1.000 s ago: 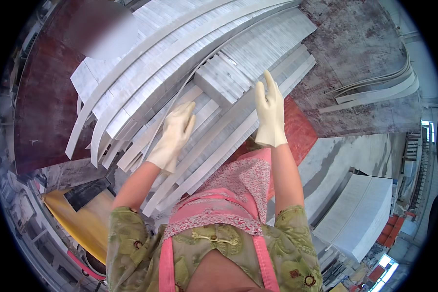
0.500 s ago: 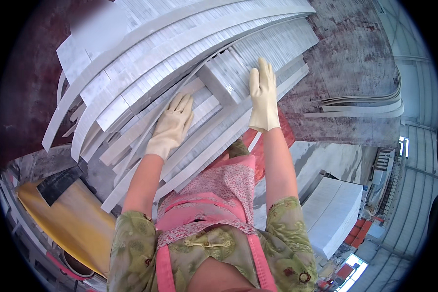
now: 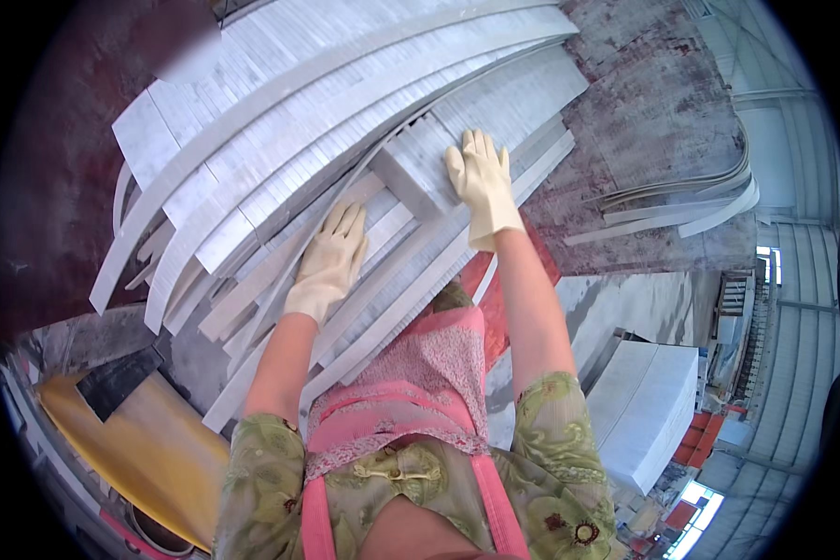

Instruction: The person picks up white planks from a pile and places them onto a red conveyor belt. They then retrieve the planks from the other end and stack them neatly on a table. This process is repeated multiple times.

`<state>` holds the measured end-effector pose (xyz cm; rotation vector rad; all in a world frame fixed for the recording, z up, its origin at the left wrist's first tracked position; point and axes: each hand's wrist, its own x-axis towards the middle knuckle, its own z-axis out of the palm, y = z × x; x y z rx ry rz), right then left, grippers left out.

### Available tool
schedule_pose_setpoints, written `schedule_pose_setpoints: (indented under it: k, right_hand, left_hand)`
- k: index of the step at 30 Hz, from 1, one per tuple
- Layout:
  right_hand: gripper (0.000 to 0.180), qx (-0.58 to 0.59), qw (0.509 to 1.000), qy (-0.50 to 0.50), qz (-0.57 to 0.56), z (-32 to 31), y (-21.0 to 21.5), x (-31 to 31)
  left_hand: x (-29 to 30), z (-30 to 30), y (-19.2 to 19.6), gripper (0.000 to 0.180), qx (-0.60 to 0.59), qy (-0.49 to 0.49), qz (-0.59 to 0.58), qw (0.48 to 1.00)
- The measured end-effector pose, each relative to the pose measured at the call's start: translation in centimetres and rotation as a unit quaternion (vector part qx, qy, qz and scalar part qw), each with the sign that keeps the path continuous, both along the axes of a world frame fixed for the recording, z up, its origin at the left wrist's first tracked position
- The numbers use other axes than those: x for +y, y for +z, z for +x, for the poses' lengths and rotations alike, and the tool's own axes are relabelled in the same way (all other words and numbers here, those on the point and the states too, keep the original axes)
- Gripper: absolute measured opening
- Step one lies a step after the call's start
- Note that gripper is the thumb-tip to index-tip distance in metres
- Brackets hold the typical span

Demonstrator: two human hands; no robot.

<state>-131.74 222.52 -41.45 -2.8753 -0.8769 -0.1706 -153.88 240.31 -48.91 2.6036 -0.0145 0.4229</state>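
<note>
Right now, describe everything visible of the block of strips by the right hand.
The block of strips is pale grey with darker streaks, stone-like in look, made of many thin pieces packed side by side. It runs slantwise from the middle toward the upper right, a flat end facing lower left. The gloved right hand lies over its near side, seemingly touching it.

From the wearer's head, the one wide fisheye view looks steeply down, close above the apron (image 3: 401, 401) at six o'clock. It faces forward over the stacked strips (image 3: 317, 98) at eleven o'clock, farther off, and reaches sideways to the yellow sheet (image 3: 140, 457) at eight and the distant wall (image 3: 807, 261) at three.
</note>
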Motion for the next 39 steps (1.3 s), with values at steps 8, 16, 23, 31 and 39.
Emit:
schedule_pose_setpoints:
  k: [8, 16, 23, 31, 39]
  right_hand:
    - [0.077, -0.090, 0.995, 0.037, 0.035, -3.1, -3.0, 3.4]
    - [0.075, -0.113, 0.992, -0.027, 0.053, -4.1, -2.6, 2.2]
    - [0.075, -0.134, 0.988, -0.023, 0.070, -3.1, -1.9, 0.5]
    - [0.070, 0.037, 0.947, 0.017, 0.319, -3.5, -1.0, -3.9]
    - [0.073, 0.266, 0.605, -0.261, 0.704, -8.5, 3.0, -6.0]
  left_hand:
    - [0.3, 1.1, 4.5, 0.041, 0.028, 0.074, -0.304, 0.949]
    - [-1.1, 3.8, 8.1, 0.044, 0.022, 0.274, -0.456, 0.846]
    - [-4.9, 3.6, 12.0, 0.051, -0.059, 0.226, -0.662, 0.713]
    - [-6.7, 2.7, 9.1, 0.051, -0.134, 0.204, -0.785, 0.570]
    - [-2.2, 2.0, 8.3, 0.045, -0.023, 0.136, -0.655, 0.743]
